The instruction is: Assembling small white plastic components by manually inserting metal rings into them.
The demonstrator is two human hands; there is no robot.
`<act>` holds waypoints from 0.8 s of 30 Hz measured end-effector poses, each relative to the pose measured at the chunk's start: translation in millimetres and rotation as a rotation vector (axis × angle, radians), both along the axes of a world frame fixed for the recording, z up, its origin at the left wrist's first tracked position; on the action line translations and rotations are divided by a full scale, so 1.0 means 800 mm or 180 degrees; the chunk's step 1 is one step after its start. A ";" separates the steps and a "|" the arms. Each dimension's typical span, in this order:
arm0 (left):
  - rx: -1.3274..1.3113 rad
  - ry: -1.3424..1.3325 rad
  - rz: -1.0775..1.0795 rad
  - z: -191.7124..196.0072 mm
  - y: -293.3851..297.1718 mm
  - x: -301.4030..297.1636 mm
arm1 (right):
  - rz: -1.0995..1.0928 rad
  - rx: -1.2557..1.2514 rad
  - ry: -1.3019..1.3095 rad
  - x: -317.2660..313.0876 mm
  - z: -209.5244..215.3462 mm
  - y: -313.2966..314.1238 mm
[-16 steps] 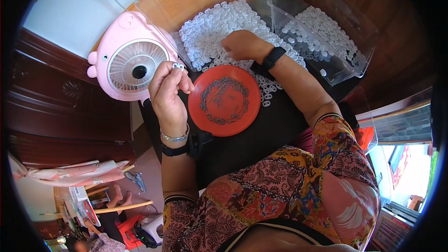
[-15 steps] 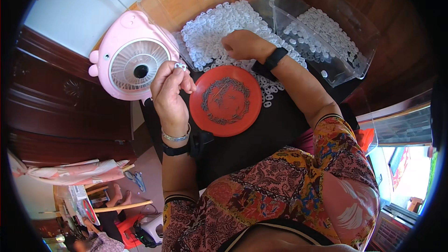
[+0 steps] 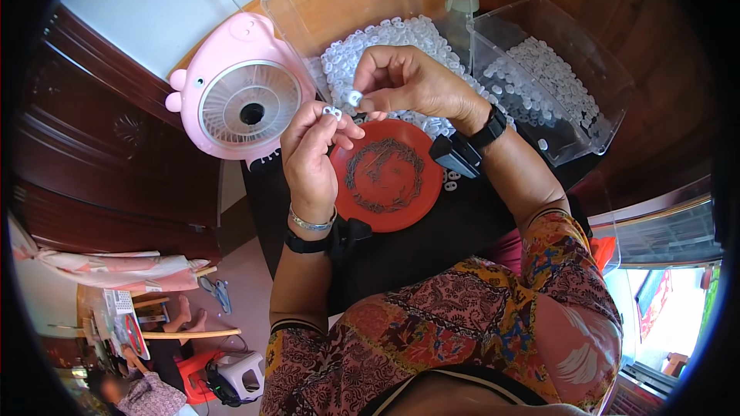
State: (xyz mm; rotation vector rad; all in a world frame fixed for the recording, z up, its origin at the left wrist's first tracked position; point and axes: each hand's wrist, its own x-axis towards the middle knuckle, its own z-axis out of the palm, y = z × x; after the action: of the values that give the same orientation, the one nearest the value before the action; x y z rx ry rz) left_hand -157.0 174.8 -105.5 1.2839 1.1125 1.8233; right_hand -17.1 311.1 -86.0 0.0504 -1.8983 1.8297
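Observation:
My left hand [image 3: 312, 154] is closed in a pinch on a small white plastic piece with two holes [image 3: 332, 112]. Facing it, slightly farther and to the right, my right hand [image 3: 412, 88] pinches a second white plastic piece [image 3: 354, 98]. The two pieces are close together; whether they touch, I cannot make out. Below both hands lies a round red plate [image 3: 385, 219] bearing a ring of small grey metal pins [image 3: 381, 204]. Beyond my right hand a heap of similar white pieces [image 3: 401, 33] is partly hidden by that hand.
A pink pig-shaped fan [image 3: 247, 23] stands left of the plate. At the far right, a transparent plastic bin [image 3: 609, 69] holds more white pieces. Loose pieces [image 3: 451, 181] lie on the black tabletop [image 3: 385, 262]. Another person [image 3: 150, 397] sits at the lower left.
My right hand has come from the heap toward my left hand, now with a white piece showing between its fingers. My left hand keeps its piece. The whole view has shifted slightly.

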 end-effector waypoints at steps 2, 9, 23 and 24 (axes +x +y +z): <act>0.0036 -0.0076 -0.0017 0.000 0.001 0.001 | -0.0021 0.0040 -0.0003 -0.001 -0.001 -0.004; 0.0297 -0.0180 -0.0206 -0.003 0.003 0.006 | -0.0110 -0.0028 -0.0009 0.007 0.000 -0.014; 0.0423 -0.0189 -0.0128 0.002 -0.002 0.013 | -0.0073 -0.0490 -0.0001 0.004 -0.001 -0.017; 0.0428 -0.0197 -0.0175 0.001 -0.002 0.012 | -0.0062 -0.0492 -0.0002 0.003 0.000 -0.018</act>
State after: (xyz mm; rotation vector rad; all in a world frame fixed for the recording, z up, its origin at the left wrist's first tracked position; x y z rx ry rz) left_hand -147.7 173.3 -104.8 1.3116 0.9262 1.9104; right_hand -14.4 296.4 -86.0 -0.0214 -1.7456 1.9571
